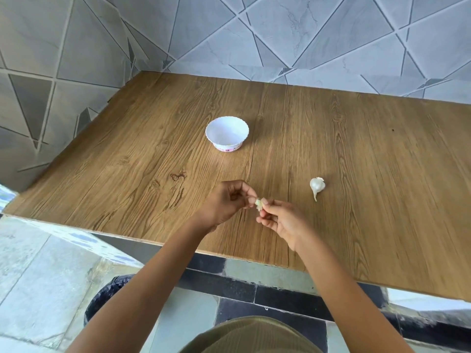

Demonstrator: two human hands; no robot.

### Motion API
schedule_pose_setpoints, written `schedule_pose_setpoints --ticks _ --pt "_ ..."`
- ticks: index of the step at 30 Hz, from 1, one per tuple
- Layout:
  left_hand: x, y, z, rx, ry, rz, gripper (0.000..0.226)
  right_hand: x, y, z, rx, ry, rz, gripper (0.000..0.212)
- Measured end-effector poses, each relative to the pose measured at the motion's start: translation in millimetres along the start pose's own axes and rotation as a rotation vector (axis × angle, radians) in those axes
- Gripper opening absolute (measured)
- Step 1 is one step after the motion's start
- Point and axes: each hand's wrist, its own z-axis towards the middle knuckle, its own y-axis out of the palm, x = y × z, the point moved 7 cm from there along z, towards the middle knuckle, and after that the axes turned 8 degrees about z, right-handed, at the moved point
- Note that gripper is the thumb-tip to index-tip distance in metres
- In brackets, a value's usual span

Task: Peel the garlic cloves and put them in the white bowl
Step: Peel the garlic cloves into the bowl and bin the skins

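The white bowl (228, 147) has a pink printed band at its base. The table (356, 149) under it is mid-brown with darker wood grain. Behind the bowl, the wall (305, 34) is grey marbled tile crossed by dark triangular lines. Nearer than the bowl, the garlic bulb (316, 186) is white and the garlic clove (259, 203) is pale cream.

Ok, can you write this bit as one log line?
peeling | left hand, right hand: pinch clove | bulb: on table | bowl: upright

Pale garlic clove (259, 203) held aloft; garlic bulb (317, 186) lying nearby; white bowl (224, 146) upright.
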Motion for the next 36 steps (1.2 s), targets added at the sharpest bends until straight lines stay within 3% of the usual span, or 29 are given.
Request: schedule_pose_setpoints --ticks 4,7,11,14,16,20,25,29,32,36 --pt "6.6 -1.3 2.4 -0.008 0.074 0.115 0.013 2.2 0.9 1.1 0.008 0.007 0.152 0.01" --pt "0.6 1.8 -0.7 0.006 -0.023 0.04 0.009 -6.1 -5.5 3.0 0.076 -0.176 -0.212 0.012" --pt "-11.4 4.1 -2.1 0.052 -0.203 -0.064 0.009 -20.3 -0.3 -1.3 0.141 -0.58 -0.706 0.016" --pt "-16.3 1.8 -2.1 0.097 -0.248 -0.063 0.012 -24.3 11.0 -11.7 0.202 -0.912 -0.94 0.013" --pt "-20.8 0.6 -3.2 0.112 -0.271 -0.077 0.01 -22.4 14.3 -13.3 0.213 -0.994 -0.992 0.013" --pt "-23.8 2.0 -6.6 0.109 -0.265 -0.174 0.009 -11.8 1.4 4.9 0.159 -0.607 -0.76 0.011" --pt "-19.3 7.2 -5.1 0.077 -0.259 -0.293 0.017 -4.5 1.7 10.9 0.052 -0.303 -0.605 0.012" --pt "-23.9 3.5 -5.4 0.118 -0.279 -0.339 0.011 -18.4 -4.6 7.3 0.178 -0.535 -0.765 0.022" --pt "-26.2 -3.9 -6.9 0.165 -0.26 -0.304 0.009 -21.6 -12.0 5.2 0.236 -0.595 -0.723 0.029" --pt "-20.9 -5.3 -7.7 0.171 -0.21 -0.219 0.007 -16.7 -7.5 6.8 0.12 -0.513 -0.556 0.003"
